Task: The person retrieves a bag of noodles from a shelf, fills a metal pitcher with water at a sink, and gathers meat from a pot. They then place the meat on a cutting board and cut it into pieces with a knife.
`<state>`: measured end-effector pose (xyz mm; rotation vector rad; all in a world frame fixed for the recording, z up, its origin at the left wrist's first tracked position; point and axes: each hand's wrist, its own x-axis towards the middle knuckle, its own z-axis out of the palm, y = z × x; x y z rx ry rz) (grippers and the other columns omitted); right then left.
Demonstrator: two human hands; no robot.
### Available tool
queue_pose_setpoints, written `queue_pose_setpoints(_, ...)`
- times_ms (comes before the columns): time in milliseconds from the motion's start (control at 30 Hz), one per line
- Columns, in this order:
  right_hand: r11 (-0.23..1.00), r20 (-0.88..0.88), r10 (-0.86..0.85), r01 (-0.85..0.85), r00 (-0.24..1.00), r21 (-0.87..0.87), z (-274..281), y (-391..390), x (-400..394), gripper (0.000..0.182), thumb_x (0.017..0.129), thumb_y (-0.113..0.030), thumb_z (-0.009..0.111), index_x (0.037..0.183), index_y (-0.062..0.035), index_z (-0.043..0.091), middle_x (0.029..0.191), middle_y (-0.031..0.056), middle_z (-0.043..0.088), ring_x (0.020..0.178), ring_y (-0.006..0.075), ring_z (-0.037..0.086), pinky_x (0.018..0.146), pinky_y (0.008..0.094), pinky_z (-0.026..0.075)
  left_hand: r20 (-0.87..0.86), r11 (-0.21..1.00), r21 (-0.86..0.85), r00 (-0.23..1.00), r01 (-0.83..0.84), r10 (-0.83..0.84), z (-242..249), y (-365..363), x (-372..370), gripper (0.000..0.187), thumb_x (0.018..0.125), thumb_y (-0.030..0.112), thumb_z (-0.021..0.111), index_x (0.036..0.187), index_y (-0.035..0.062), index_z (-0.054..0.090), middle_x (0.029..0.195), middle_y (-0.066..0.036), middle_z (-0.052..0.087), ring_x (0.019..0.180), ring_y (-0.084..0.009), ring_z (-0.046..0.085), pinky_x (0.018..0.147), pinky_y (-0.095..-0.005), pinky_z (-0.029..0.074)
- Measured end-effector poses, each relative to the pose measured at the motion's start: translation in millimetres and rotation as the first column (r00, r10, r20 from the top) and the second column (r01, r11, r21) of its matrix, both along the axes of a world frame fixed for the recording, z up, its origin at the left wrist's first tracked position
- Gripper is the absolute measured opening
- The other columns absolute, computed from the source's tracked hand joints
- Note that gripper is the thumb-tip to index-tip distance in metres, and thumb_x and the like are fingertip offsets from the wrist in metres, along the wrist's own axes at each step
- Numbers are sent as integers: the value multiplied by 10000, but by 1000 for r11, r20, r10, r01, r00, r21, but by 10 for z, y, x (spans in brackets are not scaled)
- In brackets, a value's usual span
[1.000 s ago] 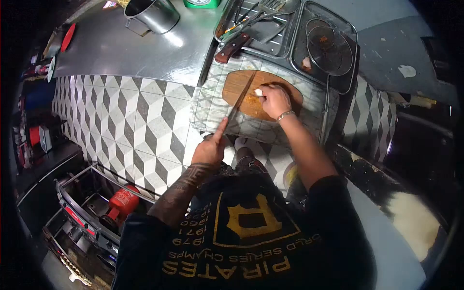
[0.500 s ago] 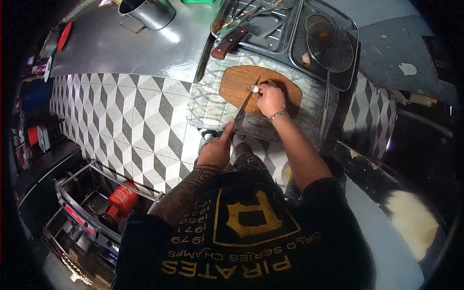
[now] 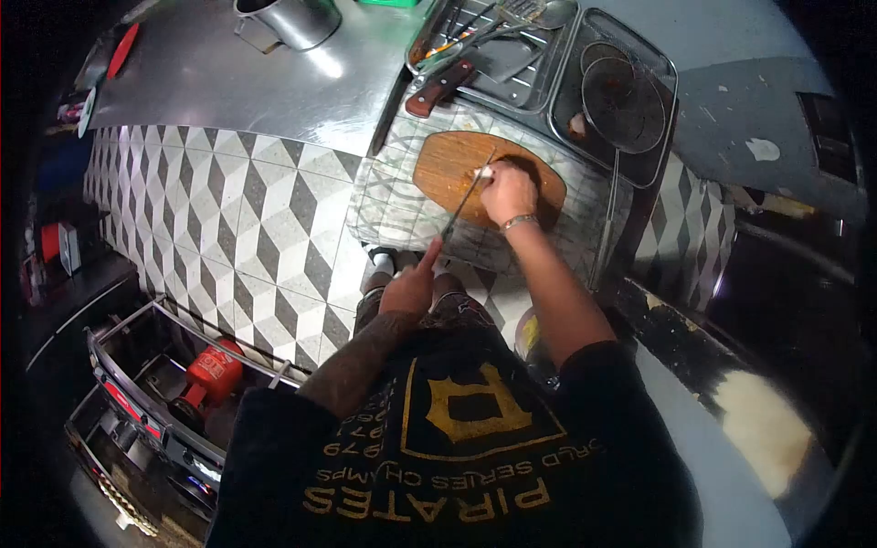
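Observation:
My left hand point(image 3: 409, 285) is closed round the handle of a knife point(image 3: 467, 203), whose narrow blade points away over the wooden cutting board point(image 3: 438, 171). Against the blade, on the board, is a small white piece of food point(image 3: 484, 172); its exact kind is hard to make out. The curled fingers of my right hand point(image 3: 509, 192) hold this piece, with a bracelet at the wrist. Small scraps lie beside the blade. The board rests on a patterned cloth point(image 3: 388, 196), its right part shaded by my right hand.
A cleaver point(image 3: 440, 89) with a brown handle lies across the near edge of a utensil tray point(image 3: 548, 87). Round strainers point(image 3: 624, 105) fill a second tray at the right. Left is a steel table point(image 3: 274, 100) with a metal pot point(image 3: 292, 20). A red gas cylinder point(image 3: 214, 367) stands lower left.
The view has shifted slightly. My right hand has turned a little, its knuckles now more over the white piece. The knife stays against the piece in my left hand.

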<state>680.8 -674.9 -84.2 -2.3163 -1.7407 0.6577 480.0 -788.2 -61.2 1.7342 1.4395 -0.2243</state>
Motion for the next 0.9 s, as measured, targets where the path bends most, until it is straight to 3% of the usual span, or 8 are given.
queue_pose_setpoints(233,996,-59,28,-23,998,86,-47,-69,61,193,702,-228,681,722,-45,624,712,167,615,706,331,611,624,408,484,70,998,57,997,11,-15,56,-4,-239,631,880,191,455,1416,291,138,745,-218,594,619,-388,581,571,-493,456)
queue_pose_setpoints(300,999,-188,2,5,982,33,5,-28,153,255,674,-280,725,726,-47,634,694,158,613,677,315,610,607,369,480,174,995,94,984,-46,29,96,53,-325,621,878,194,459,1415,273,156,738,-213,594,622,-389,579,573,-491,449)
queue_pose_setpoints(333,999,-284,-45,43,958,-13,89,-10,256,277,664,-303,729,732,-51,635,732,185,621,697,340,608,615,400,469,240,983,166,970,-78,37,128,47,-348,616,877,197,461,1413,270,167,720,-204,587,621,-385,578,575,-484,447)
queue_pose_setpoints(367,992,-301,-67,95,951,79,80,-12,373,223,687,-246,710,793,-57,656,740,172,633,689,322,617,627,392,479,240,984,163,970,-76,35,127,30,-373,616,877,197,461,1413,270,167,720,-204,587,621,-385,578,575,-484,447)
queue_pose_setpoints(467,972,-296,-198,225,934,60,-205,-25,711,203,716,-194,670,882,-76,674,809,153,651,731,305,629,668,373,493,226,978,199,974,-57,11,138,33,-378,613,878,201,458,1413,273,167,715,-201,579,618,-381,582,563,-488,449)
queue_pose_setpoints(533,992,-172,-127,129,977,-4,-158,-31,726,227,731,-162,636,944,-95,677,868,134,658,787,287,635,719,359,498,83,986,147,993,74,-87,198,29,-275,608,879,198,454,1412,279,173,726,-197,576,616,-376,587,555,-492,455)
queue_pose_setpoints(633,984,-156,-172,160,973,-84,-125,41,591,214,726,-155,635,927,-98,681,902,132,654,829,285,631,744,358,495,38,991,98,995,90,-94,228,36,-123,607,877,195,454,1410,286,179,751,-195,582,607,-369,590,544,-487,462)
queue_pose_setpoints(900,997,-267,-72,61,961,-48,-184,98,286,198,724,-140,609,908,-113,676,859,131,654,813,299,627,738,390,492,36,985,172,999,-3,-3,143,79,-234,608,873,195,459,1407,308,191,692,-184,574,581,-353,584,538,-473,463)
